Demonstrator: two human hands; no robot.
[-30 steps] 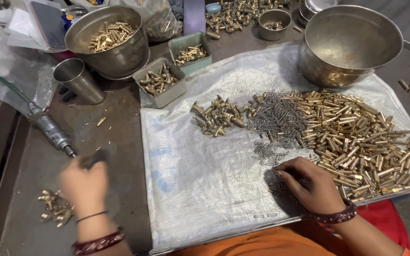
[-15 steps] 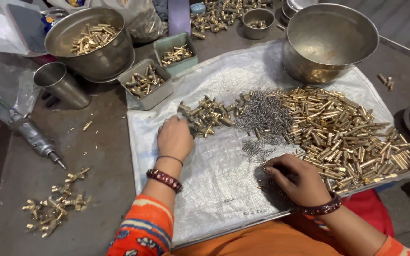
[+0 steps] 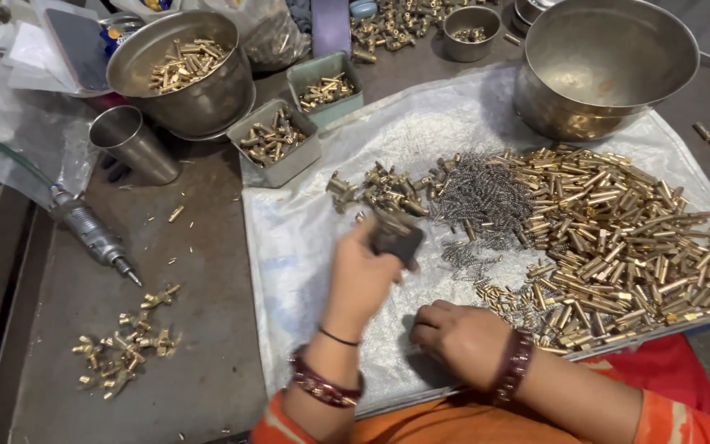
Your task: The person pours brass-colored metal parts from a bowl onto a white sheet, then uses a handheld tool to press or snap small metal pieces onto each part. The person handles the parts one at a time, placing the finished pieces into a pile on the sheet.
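Note:
My left hand (image 3: 361, 284) hovers over the white sheet (image 3: 289, 238) with its fingers closed on a small dark and brass fitting (image 3: 396, 234), which is blurred by motion. It is just below the heap of brass fittings (image 3: 375, 189). My right hand (image 3: 462, 339) rests on the sheet near my body with its fingers curled under; what they hold is hidden. Small brass pieces (image 3: 511, 300) lie just beyond it. A heap of thin wire springs (image 3: 482, 193) and a large pile of brass tubes (image 3: 626, 230) cover the sheet's right half.
A big steel bowl (image 3: 610, 107) stands at the back right. At the back left stand a bowl of brass parts (image 3: 199, 103), a steel cup (image 3: 133, 144) and two small trays (image 3: 281, 160). An air tool (image 3: 92, 234) and loose fittings (image 3: 125, 341) lie on the dark table at left.
My left hand went from the dark table at left to the fittings heap on the sheet, then drew back towards me holding a fitting. My right hand stayed in place.

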